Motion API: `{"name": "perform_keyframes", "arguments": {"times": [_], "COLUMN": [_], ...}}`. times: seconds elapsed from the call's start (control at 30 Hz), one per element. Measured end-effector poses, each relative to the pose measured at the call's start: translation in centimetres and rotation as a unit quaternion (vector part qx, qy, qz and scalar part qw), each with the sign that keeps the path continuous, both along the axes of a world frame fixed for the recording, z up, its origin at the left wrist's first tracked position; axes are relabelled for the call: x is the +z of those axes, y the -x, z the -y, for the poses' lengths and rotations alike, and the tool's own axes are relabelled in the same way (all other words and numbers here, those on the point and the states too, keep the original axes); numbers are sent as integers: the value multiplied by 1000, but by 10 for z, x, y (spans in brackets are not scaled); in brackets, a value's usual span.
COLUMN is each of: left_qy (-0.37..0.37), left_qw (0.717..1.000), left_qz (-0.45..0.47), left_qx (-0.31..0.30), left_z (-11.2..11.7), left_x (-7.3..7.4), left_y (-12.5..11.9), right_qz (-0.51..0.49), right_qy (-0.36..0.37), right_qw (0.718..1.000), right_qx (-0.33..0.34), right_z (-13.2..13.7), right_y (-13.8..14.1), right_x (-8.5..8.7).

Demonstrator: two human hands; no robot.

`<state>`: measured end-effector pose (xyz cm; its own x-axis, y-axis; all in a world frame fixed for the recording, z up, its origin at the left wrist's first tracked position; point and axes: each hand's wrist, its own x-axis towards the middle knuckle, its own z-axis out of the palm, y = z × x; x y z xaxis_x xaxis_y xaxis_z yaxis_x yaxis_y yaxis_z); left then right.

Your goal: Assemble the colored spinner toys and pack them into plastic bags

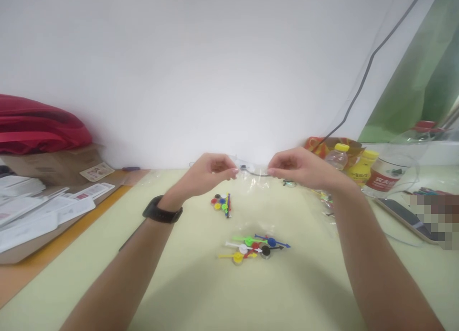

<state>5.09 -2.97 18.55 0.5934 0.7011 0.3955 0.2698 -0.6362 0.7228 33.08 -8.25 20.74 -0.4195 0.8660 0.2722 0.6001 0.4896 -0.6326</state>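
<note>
My left hand (218, 167), with a black watch on its wrist, is closed in a pinch. Across from it my right hand (292, 166) is pinched too. Between the fingertips stretches a small black arrow spinner (244, 167), a round dark end by the left fingers and a thin dark bar running to the right ones; its details are blurred. Shiny clear plastic (255, 182) shows just behind and below it. Nearer to me lie several assembled arrow spinners (265, 251) in green, blue, white, red, black and yellow. Beyond them sits a cluster of coloured discs and arrows (221, 204).
On the left are a cardboard box (53, 166) under red cloth (39, 123), and white printed packets (75, 209). To the right stand a yellow bottle (363, 168), a clear bottle (337, 156) and a large labelled bottle (385, 176). A phone (405, 218) lies near them. A wall rises behind the table.
</note>
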Motion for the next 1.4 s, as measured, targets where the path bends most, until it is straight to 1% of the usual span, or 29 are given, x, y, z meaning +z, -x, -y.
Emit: {"name": "perform_keyframes", "arguments": {"times": [0.1,0.23,0.33,0.4,0.47,0.5,0.6,0.67,0.73,0.87,0.93,1.03,1.13,1.23,1.4], "left_qy": [-2,-11,-2,11,21,21,2,-14,-27,-41,-40,-42,-66,-90,-116], "left_qw": [1000,999,999,999,1000,1000,997,992,984,974,978,989,992,990,990], "left_qz": [-7,-38,-52,-45,-22,-5,58,103,141,181,161,84,31,8,-50], "left_qx": [9,27,13,2,3,10,47,77,103,129,128,113,104,106,65], "left_z": [0,3,3,3,2,1,-3,-7,-10,-14,-16,-17,-14,-10,-4], "left_x": [5,12,15,16,16,16,15,14,13,10,11,12,15,18,18], "left_y": [6,12,16,18,21,22,26,27,27,27,30,37,42,42,34], "right_qz": [-11,-19,-42,-74,-100,-97,-20,24,16,-28,-33,-30,-6,22,61], "right_qy": [10,2,-5,-19,-27,-21,41,83,99,84,72,41,9,-10,-29], "right_qw": [1000,1000,999,997,995,995,998,994,992,994,995,998,1000,1000,997], "right_qx": [-2,8,17,9,-1,0,42,72,81,71,57,21,-4,8,25], "right_z": [-1,-2,-3,-4,-6,-7,-11,-14,-17,-17,-14,-9,-4,-1,3], "right_y": [-2,-2,-1,1,1,0,-5,-9,-12,-14,-14,-14,-14,-13,-11], "right_x": [-1,-2,-3,-5,-5,-6,-6,-7,-9,-10,-9,-6,-3,0,3]}}
